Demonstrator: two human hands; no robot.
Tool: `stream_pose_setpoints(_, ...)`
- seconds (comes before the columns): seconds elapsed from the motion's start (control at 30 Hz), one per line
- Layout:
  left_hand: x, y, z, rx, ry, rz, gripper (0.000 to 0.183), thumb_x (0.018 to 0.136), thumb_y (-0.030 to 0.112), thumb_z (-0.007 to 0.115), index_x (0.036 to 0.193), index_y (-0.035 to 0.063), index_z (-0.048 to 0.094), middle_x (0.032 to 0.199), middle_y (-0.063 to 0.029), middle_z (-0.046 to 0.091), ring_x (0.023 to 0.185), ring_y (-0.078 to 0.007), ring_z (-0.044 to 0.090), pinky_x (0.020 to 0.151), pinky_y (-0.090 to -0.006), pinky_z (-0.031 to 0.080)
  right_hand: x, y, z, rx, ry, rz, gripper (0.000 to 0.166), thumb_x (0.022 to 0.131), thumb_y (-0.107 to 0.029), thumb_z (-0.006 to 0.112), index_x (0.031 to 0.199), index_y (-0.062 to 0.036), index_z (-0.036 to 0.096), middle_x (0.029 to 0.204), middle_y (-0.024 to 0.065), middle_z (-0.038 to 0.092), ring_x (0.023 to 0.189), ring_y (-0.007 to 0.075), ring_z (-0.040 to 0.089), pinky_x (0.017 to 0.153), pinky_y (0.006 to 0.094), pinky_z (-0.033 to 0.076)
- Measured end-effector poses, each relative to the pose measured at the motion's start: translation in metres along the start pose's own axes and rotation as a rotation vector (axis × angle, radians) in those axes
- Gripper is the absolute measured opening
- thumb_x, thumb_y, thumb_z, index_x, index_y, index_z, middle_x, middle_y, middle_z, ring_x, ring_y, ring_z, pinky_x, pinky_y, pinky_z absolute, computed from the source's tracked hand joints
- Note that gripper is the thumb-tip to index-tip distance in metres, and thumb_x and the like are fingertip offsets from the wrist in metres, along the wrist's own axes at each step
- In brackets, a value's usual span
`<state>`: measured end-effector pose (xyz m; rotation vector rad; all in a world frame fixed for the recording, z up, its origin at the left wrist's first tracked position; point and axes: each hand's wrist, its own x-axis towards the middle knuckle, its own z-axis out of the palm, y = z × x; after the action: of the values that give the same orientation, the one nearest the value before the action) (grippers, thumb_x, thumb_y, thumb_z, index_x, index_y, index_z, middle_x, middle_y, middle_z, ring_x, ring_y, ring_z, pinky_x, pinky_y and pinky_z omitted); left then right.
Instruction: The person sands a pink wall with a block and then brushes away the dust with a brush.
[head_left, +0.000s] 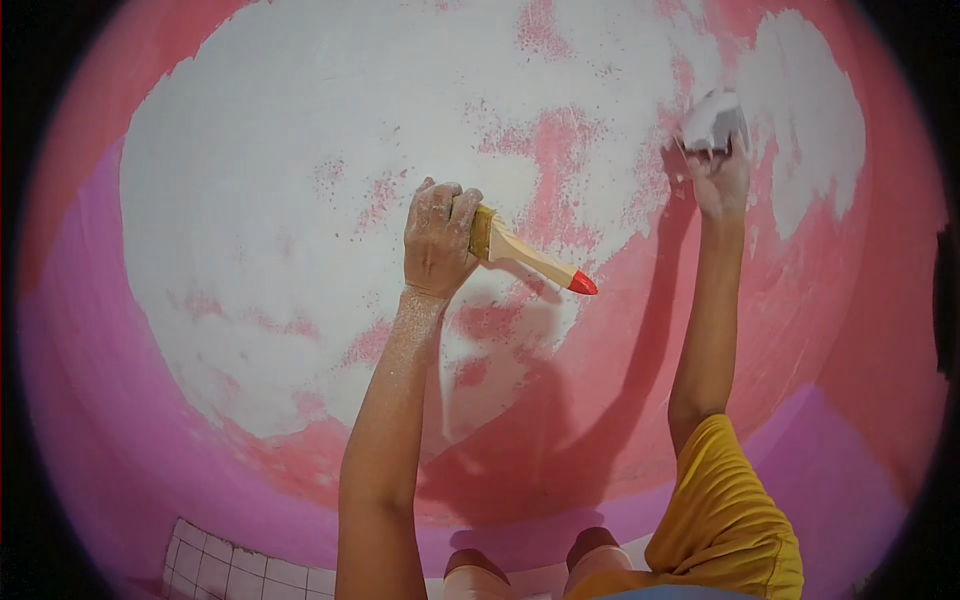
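A paint brush (536, 256) with a pale wooden handle and red tip is held in my left hand (441, 236), near the middle of the view. Its handle slants down to the right and the bristles are hidden by my dusty fingers. Up at the right, my right hand (721, 176) grips a blurred, metallic-looking flat scraper (715, 124) against the wall. White filler (262, 172) covers much of the pink wall (637, 322), with pink showing through in patches.
A purple band (262, 502) runs along the wall's lower part. White tiles (225, 562) with dark joints lie at the bottom left. My knees are near the lower edge. A dark object (946, 300) stands at the far right rim.
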<state>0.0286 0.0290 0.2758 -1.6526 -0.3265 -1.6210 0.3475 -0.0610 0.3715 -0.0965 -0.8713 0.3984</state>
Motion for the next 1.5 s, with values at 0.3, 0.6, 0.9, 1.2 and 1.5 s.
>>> stream_pose_setpoints(0.3,0.001,0.004,0.002,0.03,-0.008,0.004,0.034,0.07,0.009,0.068,0.1,0.0064,0.054,0.096,-0.013,0.054,0.092,-0.0337,0.055,0.094,-0.0484,0.045,-0.011,-0.013,-0.046,0.402,-0.19,0.175,0.042,0.098,-0.029,0.043,0.135,-0.0099,0.038,0.135,0.0146,0.041,0.123,0.0317,0.043,0.099,0.0538,0.043)
stream_pose_setpoints(0.6,-0.001,0.006,0.005,-0.058,-0.038,0.073,0.03,0.069,0.015,0.068,0.095,0.0084,0.057,0.094,-0.0094,0.052,0.096,-0.0282,0.053,0.098,-0.0477,0.043,-0.071,0.024,0.026,-0.232,-0.363,0.135,0.04,0.092,-0.024,0.057,0.126,-0.0052,0.049,0.115,0.0067,0.059,0.105,0.0143,0.057,0.083,0.0277,0.053)
stream_pose_setpoints(0.9,-0.01,0.002,0.006,-0.044,-0.199,0.165,0.034,0.071,0.018,0.069,0.101,0.0074,0.059,0.109,-0.0138,0.052,0.106,-0.0341,0.051,0.098,-0.0461,0.042,-0.125,0.086,0.068,0.039,-0.441,0.368,0.037,0.083,-0.008,0.068,0.115,0.0006,0.052,0.103,0.0102,0.061,0.092,0.0163,0.061,0.08,0.0299,0.051)
stream_pose_setpoints(1.2,-0.013,-0.002,0.003,-0.092,-0.217,0.216,0.033,0.07,0.019,0.07,0.1,0.0108,0.06,0.115,-0.0147,0.051,0.108,-0.0361,0.051,0.096,-0.0456,0.044,-0.115,0.09,0.061,0.047,-0.487,0.34,0.038,0.082,-0.004,0.068,0.114,-0.0012,0.046,0.108,0.0102,0.059,0.097,0.0177,0.06,0.082,0.0302,0.052)
stream_pose_setpoints(1.5,-0.011,-0.001,0.004,-0.1,-0.173,0.23,0.034,0.07,0.017,0.071,0.102,0.0121,0.059,0.113,-0.0119,0.052,0.109,-0.0337,0.051,0.095,-0.0441,0.045,-0.094,0.083,0.031,-0.338,-0.695,0.049,0.039,0.078,-0.002,0.072,0.11,-0.0014,0.05,0.099,0.0096,0.063,0.089,0.0142,0.062,0.077,0.0265,0.052)
